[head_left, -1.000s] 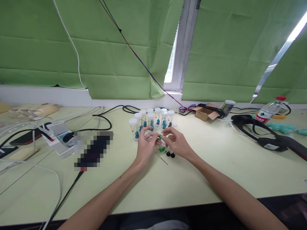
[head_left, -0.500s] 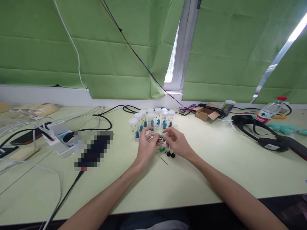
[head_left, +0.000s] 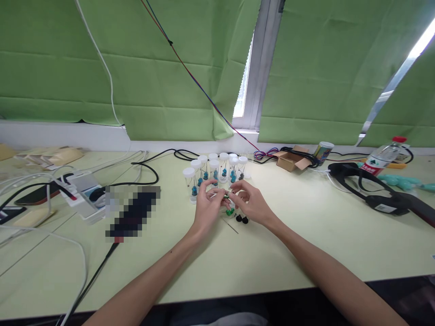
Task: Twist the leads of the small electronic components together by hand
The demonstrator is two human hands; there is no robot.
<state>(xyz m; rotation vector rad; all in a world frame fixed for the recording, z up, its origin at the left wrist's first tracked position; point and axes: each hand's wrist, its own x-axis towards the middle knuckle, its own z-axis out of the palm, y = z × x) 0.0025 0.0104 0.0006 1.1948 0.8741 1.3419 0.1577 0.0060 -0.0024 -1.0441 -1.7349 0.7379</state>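
Between the fingertips of both hands is a small green part (head_left: 226, 196), mostly covered by the fingers. My left hand (head_left: 210, 202) pinches its left side, where a thin metal rod runs along the fingers. From the right, my right hand (head_left: 249, 202) closes thumb and forefinger on its other end. Just below the hands, more small green pieces (head_left: 230, 212) lie on the table, beside two black round parts (head_left: 242, 219). A thin metal rod (head_left: 233, 226) lies slantwise nearby. Behind the hands stand several clear tubes (head_left: 189, 181) with white lids and blue parts inside.
On the left are a white power strip (head_left: 84, 197), tangled cables and a blurred-out dark device (head_left: 134, 213). At the back stand an open cardboard box (head_left: 292, 159) and a printed can (head_left: 322, 153). A black headset (head_left: 370, 190) and a red-capped bottle (head_left: 382, 158) occupy the right.
Both hands stay in place. The right fingertips shift slightly around the small green part, which showed a little more half a second ago. Everything on the table is unmoved.
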